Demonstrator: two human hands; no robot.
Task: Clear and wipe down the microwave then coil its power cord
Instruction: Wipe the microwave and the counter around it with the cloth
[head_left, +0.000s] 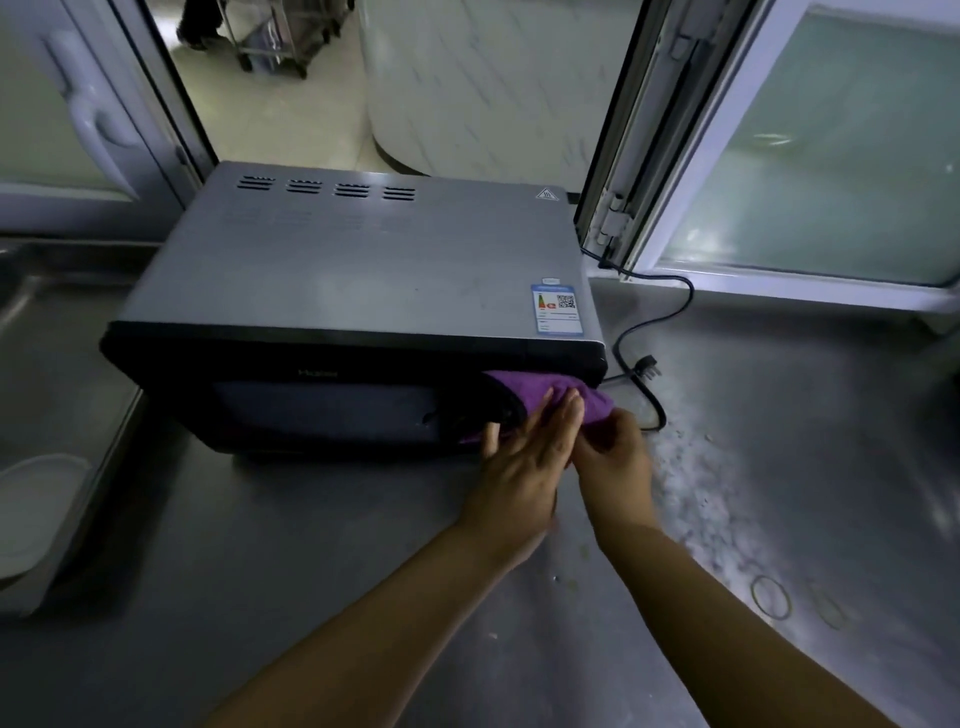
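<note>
A grey and black microwave (353, 270) stands on the steel counter (311, 561) with its door closed. A purple cloth (540, 387) lies against the right end of its front panel. My left hand (524, 457) has straight fingers laid on the cloth, pressing it to the panel. My right hand (613, 452) pinches the cloth's right end with curled fingers. The black power cord (670, 306) trails from behind the microwave across the counter on the right, and its plug (647, 364) lies loose beside the microwave's right front corner.
An open window frame (639, 171) stands just behind and right of the microwave. A sink basin (31, 291) is at far left, with a white bowl (36, 499) below it. Pale residue (696, 467) speckles the counter at right, near ring marks (771, 597).
</note>
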